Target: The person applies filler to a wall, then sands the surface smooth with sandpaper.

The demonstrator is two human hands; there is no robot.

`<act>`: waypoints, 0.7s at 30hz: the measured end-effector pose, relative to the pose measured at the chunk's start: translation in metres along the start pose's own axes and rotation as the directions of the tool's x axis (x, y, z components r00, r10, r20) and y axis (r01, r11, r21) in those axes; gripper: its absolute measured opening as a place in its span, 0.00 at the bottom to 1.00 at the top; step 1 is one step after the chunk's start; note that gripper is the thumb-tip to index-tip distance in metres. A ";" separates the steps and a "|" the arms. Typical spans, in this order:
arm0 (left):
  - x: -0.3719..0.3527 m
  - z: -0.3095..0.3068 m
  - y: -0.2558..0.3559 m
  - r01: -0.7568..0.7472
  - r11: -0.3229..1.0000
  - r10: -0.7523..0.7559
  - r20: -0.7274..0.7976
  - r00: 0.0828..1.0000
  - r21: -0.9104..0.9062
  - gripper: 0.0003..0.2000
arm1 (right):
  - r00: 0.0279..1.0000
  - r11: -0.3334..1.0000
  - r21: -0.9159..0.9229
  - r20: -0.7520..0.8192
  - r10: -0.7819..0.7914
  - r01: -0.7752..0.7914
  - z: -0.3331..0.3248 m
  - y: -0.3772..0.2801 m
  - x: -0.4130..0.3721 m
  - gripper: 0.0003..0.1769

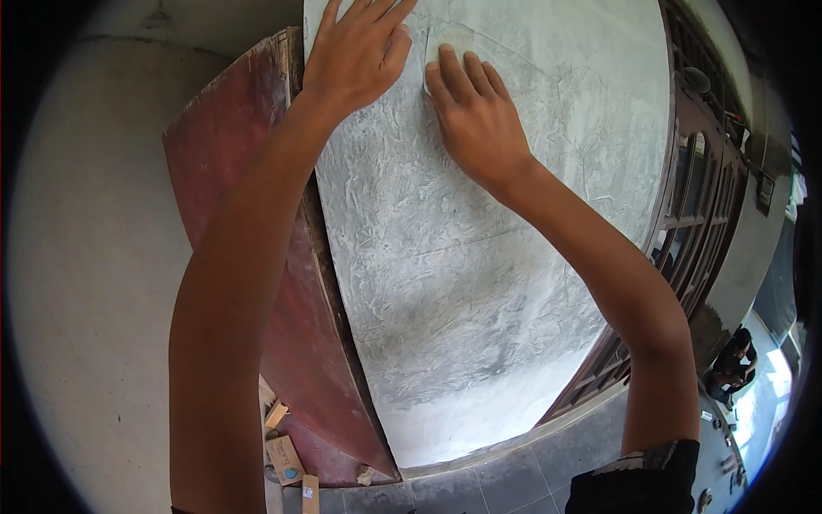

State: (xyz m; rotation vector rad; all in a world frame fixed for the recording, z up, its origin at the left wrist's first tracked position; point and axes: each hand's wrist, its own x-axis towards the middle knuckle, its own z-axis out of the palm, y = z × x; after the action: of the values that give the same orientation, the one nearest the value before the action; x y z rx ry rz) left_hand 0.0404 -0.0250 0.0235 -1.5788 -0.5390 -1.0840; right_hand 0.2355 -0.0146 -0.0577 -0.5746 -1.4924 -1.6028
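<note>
The rough grey-white plastered wall fills the middle of the view, with smeared ridges and patches across it. My left hand lies flat against its upper left edge, fingers stretched upward and holding nothing. To the right of it, my right hand presses a thin, pale, flat piece against the plaster. That piece sticks out above and left of the fingertips, its colour close to the wall's. The right thumb is hidden behind the hand.
A dark red wooden panel stands along the wall's left edge. Small cardboard boxes lie at its foot. Brown framed windows flank the right side. Grey tiles cover the floor. Far right, a person sits low near scattered items.
</note>
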 end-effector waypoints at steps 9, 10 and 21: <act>0.005 0.003 0.001 -0.048 0.987 0.041 0.049 0.998 0.154 0.28 | 0.987 0.986 0.012 0.005 0.163 -0.163 0.009 0.036 0.045 0.15; 0.006 0.003 0.001 -0.051 0.987 0.044 0.046 0.998 0.152 0.29 | 0.997 0.997 -0.057 -0.051 0.049 -0.052 0.004 0.014 0.025 0.17; 0.007 0.000 0.000 -0.054 0.992 0.047 0.062 0.997 0.118 0.29 | 0.999 0.999 0.022 -0.002 0.048 -0.048 0.005 0.021 0.005 0.23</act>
State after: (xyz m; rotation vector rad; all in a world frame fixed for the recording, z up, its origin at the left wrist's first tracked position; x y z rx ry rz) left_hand 0.0436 -0.0265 0.0290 -1.5151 -0.5896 -0.9522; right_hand 0.2487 -0.0100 -0.0410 -0.5910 -1.4818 -1.5483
